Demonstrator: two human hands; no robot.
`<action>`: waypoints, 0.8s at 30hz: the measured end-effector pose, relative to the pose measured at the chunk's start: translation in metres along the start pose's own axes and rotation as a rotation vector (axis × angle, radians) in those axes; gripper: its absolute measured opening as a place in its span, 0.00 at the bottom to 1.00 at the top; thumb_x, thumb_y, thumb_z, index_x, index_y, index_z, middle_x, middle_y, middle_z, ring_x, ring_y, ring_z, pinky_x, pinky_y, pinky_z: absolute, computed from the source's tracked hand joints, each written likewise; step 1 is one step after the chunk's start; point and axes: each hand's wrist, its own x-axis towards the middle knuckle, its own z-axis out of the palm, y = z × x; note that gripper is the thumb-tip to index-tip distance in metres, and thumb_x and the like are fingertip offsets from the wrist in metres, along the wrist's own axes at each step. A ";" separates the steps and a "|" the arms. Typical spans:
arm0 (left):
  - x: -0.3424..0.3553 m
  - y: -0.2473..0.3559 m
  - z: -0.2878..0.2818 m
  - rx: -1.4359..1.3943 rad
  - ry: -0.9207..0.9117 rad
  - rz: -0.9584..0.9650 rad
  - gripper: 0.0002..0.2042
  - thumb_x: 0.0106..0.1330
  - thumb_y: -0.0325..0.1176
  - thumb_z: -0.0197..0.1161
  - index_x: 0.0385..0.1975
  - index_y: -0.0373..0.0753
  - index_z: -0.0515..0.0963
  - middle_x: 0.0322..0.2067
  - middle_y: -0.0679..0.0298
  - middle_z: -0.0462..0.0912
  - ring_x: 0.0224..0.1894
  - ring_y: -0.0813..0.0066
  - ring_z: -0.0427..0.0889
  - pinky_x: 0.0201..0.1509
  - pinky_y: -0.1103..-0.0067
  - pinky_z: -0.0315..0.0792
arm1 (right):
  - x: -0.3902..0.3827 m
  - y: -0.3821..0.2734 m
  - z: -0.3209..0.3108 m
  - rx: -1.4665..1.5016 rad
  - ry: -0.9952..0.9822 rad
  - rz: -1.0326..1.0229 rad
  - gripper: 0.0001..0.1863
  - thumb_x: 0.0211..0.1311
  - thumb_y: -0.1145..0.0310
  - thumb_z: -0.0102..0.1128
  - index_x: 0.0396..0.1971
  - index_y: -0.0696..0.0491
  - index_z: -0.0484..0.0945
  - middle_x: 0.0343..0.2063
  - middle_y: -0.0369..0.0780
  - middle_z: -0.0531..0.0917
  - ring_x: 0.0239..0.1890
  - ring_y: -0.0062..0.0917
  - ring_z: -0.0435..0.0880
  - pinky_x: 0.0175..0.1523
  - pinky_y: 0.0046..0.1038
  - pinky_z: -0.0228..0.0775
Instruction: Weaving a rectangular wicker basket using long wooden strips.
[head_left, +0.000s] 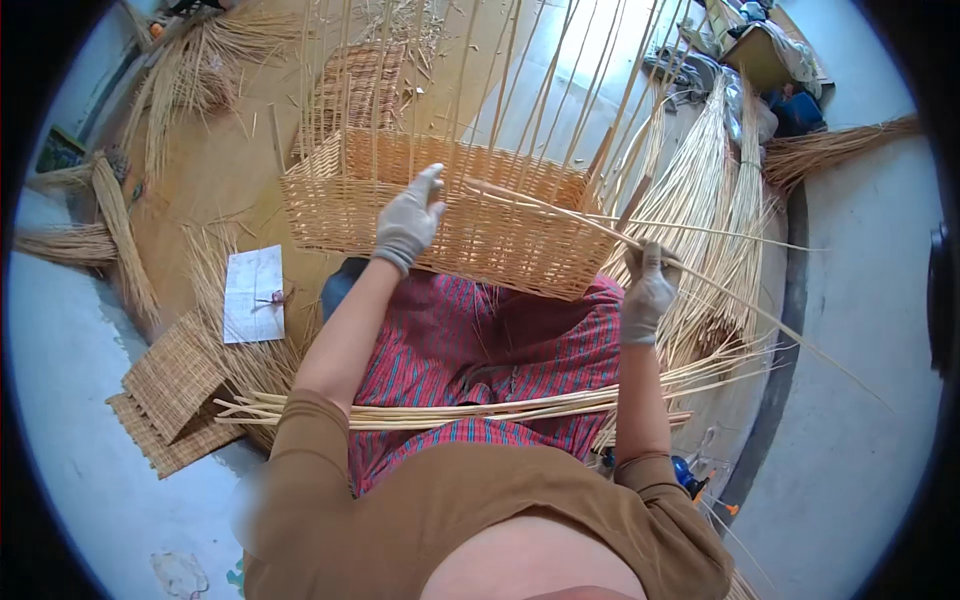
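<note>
Because the wicker basket (pixel 520 240) sits at the far edge of the striped cloth (pixel 550 345) over the person's lap, its near wall is probably placed there to be within easy reach of both hands. Slim upright stakes (pixel 457 90) rise from its far side, perhaps left long for further weaving. A loose bundle of rods (pixel 480 412) lies across the cloth, running past its left and right edges, likely to keep material close. The gloved left hand (pixel 408 222) is at the near wall, left of its middle, with the fingers mostly straight and the thumb apart; whether they press on the wicker or hover just before it, I cannot tell. The gloved right hand (pixel 648 292) is just outside the basket's right near corner, its fingers curled narrow around a long rod (pixel 545 204), apparently to steer it; one end reaches the near wall, the other slants away right.
</note>
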 end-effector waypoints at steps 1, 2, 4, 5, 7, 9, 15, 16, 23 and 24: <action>-0.005 0.002 0.006 0.056 -0.038 -0.059 0.31 0.70 0.33 0.69 0.74 0.53 0.68 0.56 0.61 0.87 0.48 0.61 0.90 0.54 0.66 0.81 | -0.004 0.011 -0.003 0.023 0.021 -0.002 0.08 0.73 0.67 0.69 0.44 0.52 0.80 0.40 0.40 0.88 0.40 0.25 0.90 0.42 0.26 0.89; -0.009 0.003 0.011 0.088 -0.083 -0.077 0.33 0.70 0.34 0.69 0.75 0.55 0.67 0.58 0.62 0.87 0.48 0.60 0.90 0.54 0.66 0.81 | -0.009 0.022 -0.005 0.079 0.022 -0.059 0.08 0.72 0.67 0.70 0.43 0.53 0.80 0.38 0.40 0.88 0.39 0.25 0.90 0.41 0.27 0.90; -0.015 0.009 0.014 0.104 0.000 -0.077 0.34 0.71 0.34 0.68 0.76 0.55 0.65 0.58 0.61 0.87 0.44 0.58 0.90 0.49 0.65 0.83 | -0.017 0.039 -0.003 0.015 0.050 0.106 0.08 0.72 0.67 0.70 0.42 0.53 0.79 0.38 0.39 0.88 0.37 0.24 0.89 0.41 0.26 0.89; -0.015 0.013 0.014 0.079 0.039 -0.093 0.32 0.71 0.34 0.67 0.75 0.53 0.66 0.57 0.61 0.87 0.43 0.59 0.90 0.48 0.65 0.83 | -0.019 0.044 -0.001 -0.014 0.055 0.164 0.08 0.72 0.67 0.70 0.42 0.53 0.79 0.38 0.39 0.88 0.37 0.24 0.89 0.41 0.26 0.89; -0.006 0.026 0.014 0.063 0.176 0.019 0.28 0.72 0.36 0.68 0.71 0.49 0.70 0.54 0.60 0.88 0.40 0.61 0.90 0.45 0.67 0.83 | -0.015 0.049 0.005 0.038 -0.023 0.268 0.08 0.73 0.67 0.70 0.42 0.53 0.79 0.38 0.39 0.88 0.37 0.24 0.89 0.41 0.26 0.89; 0.011 0.043 0.018 0.081 0.358 0.236 0.24 0.73 0.39 0.69 0.67 0.45 0.75 0.50 0.60 0.89 0.37 0.65 0.90 0.42 0.69 0.83 | -0.006 0.049 0.010 -0.009 -0.052 0.235 0.07 0.73 0.69 0.69 0.42 0.52 0.79 0.38 0.39 0.88 0.38 0.25 0.89 0.42 0.27 0.88; 0.063 0.060 0.033 -0.223 -0.727 -0.343 0.20 0.71 0.51 0.72 0.48 0.40 0.84 0.33 0.64 0.87 0.35 0.76 0.88 0.37 0.74 0.80 | 0.014 0.054 -0.001 0.019 -0.119 0.174 0.06 0.73 0.72 0.68 0.41 0.52 0.78 0.39 0.40 0.88 0.40 0.26 0.90 0.44 0.29 0.89; 0.062 0.057 0.034 -0.234 -0.677 -0.244 0.19 0.71 0.50 0.72 0.45 0.40 0.84 0.32 0.65 0.86 0.35 0.76 0.87 0.37 0.74 0.79 | 0.018 0.052 -0.004 -0.004 -0.140 0.158 0.06 0.73 0.72 0.68 0.41 0.52 0.78 0.39 0.39 0.88 0.40 0.26 0.90 0.44 0.29 0.89; 0.034 0.041 0.075 -0.050 -0.205 -0.053 0.22 0.75 0.55 0.63 0.33 0.40 0.86 0.34 0.51 0.88 0.35 0.56 0.86 0.40 0.63 0.76 | 0.095 0.009 0.139 -0.489 -0.408 -0.421 0.12 0.69 0.78 0.67 0.49 0.57 0.77 0.37 0.38 0.87 0.33 0.24 0.86 0.44 0.31 0.83; 0.036 0.039 0.079 -0.052 -0.226 -0.110 0.22 0.75 0.56 0.60 0.35 0.41 0.86 0.36 0.51 0.88 0.38 0.53 0.86 0.43 0.61 0.76 | 0.104 0.005 0.182 -0.530 -0.524 -0.458 0.19 0.72 0.75 0.64 0.59 0.54 0.72 0.41 0.40 0.88 0.35 0.27 0.86 0.44 0.33 0.81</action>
